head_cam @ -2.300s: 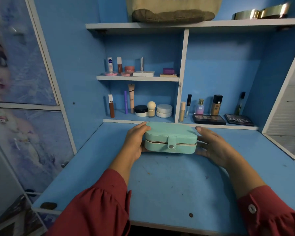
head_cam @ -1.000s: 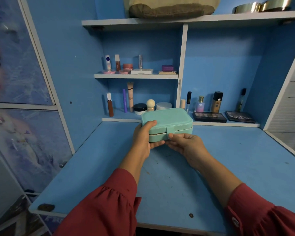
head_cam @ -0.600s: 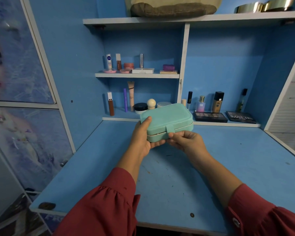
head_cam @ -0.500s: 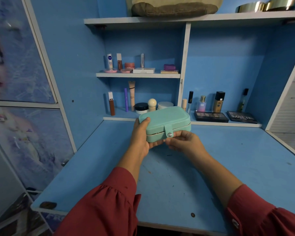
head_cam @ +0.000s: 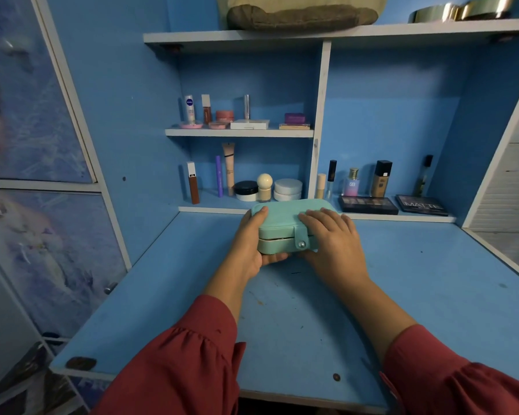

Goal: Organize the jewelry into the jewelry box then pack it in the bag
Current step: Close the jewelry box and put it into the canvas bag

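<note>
Closed mint-green rectangular jewelry box at the blue desk's back edge, long axis left-right. Left hand grips its left end; right hand lies flat on the lid. Beige fabric bag sits on the top shelf, straight above.

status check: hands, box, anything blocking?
Left hand grips jewelry box at its left end, fingers underneath. Right hand lies flat on the lid. Box closed, strap snapped. Bag on the top shelf, no obstruction seen.

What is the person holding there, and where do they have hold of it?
A closed mint-green jewelry box. The left hand grips its left end, thumb on the lid and fingers underneath; the right hand lies over the lid's right side.
</note>
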Motion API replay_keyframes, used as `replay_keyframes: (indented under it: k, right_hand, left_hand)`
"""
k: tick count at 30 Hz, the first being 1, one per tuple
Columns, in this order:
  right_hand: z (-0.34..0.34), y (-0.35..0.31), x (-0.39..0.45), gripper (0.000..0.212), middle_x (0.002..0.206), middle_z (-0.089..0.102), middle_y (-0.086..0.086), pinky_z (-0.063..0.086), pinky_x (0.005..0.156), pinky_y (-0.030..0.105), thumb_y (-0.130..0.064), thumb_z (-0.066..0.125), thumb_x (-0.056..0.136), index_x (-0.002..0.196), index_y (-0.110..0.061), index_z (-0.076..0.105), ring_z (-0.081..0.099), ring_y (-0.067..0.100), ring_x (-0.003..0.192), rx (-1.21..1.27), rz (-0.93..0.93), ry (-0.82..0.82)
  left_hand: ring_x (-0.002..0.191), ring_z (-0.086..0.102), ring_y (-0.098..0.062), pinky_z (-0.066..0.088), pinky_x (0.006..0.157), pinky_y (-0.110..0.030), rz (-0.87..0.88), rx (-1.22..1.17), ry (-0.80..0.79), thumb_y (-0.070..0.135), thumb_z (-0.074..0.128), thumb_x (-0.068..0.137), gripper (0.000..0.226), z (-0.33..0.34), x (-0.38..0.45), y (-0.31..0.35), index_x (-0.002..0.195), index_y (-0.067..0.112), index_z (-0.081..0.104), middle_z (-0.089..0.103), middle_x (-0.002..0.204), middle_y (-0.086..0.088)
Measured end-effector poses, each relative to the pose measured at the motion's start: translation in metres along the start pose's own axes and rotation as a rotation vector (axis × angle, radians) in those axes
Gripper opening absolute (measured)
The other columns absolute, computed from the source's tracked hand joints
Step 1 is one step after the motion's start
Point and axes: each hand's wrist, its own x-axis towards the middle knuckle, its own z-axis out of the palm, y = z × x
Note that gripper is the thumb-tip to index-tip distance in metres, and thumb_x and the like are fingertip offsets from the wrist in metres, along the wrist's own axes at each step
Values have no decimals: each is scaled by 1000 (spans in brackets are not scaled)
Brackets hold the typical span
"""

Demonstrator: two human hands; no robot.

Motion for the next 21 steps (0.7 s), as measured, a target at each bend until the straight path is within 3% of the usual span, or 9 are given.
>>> replay_keyframes:
  k: [3, 5, 8, 10, 15, 21]
  right_hand:
    - [-1, 4, 2, 67, 110, 69, 8, 46, 93, 53, -19, 92, 50, 112, -10, 68, 63, 34, 106, 40, 2, 7]
    - [0, 7, 2, 65, 106, 70, 9, 48, 90, 49, -20, 91, 50, 109, -9, 69, 64, 34, 100, 54, 8, 28]
    - [0, 13, 2, 63, 105, 70, 10, 47, 89, 47, -19, 91, 51, 109, -7, 69, 63, 36, 98, 91, 39, 44]
    - [1, 16, 2, 63, 104, 69, 10, 47, 90, 48, -19, 91, 51, 109, -7, 69, 63, 36, 99, 105, 46, 43]
    - [2, 17, 2, 64, 98, 70, 10, 48, 86, 46, -19, 92, 47, 106, -8, 70, 63, 36, 93, 109, 39, 41]
    - [2, 21, 0, 67, 100, 69, 8, 49, 86, 46, -22, 93, 46, 108, -9, 69, 63, 35, 95, 121, 42, 13]
  left_hand:
    - [97, 67, -30, 58, 65, -42, -28, 49, -111, 48, 52, 94, 36, -4, -3, 4, 125, 30, 49, 63, 121, -9]
    - [112, 60, -26, 54, 84, -46, 37, 156, -177, 42, 59, 91, 50, -8, -5, 4, 135, 36, 38, 54, 131, 0]
    - [138, 22, -10, 24, 112, -33, 386, 813, -187, 28, 81, 74, 102, -18, -4, -1, 149, 42, 13, 19, 152, 7]
    - [143, 6, -7, 15, 115, -31, 578, 1146, -173, 23, 86, 67, 104, -20, -1, -8, 148, 41, 22, 1, 158, 7]
    - [133, 36, -15, 25, 108, -18, 832, 1182, -90, 11, 81, 69, 72, -23, 10, -13, 135, 18, 52, 40, 142, 1]
    - [125, 45, -17, 27, 101, -15, 925, 1253, -60, 17, 81, 70, 63, -22, 8, -10, 129, 14, 59, 51, 133, -3]
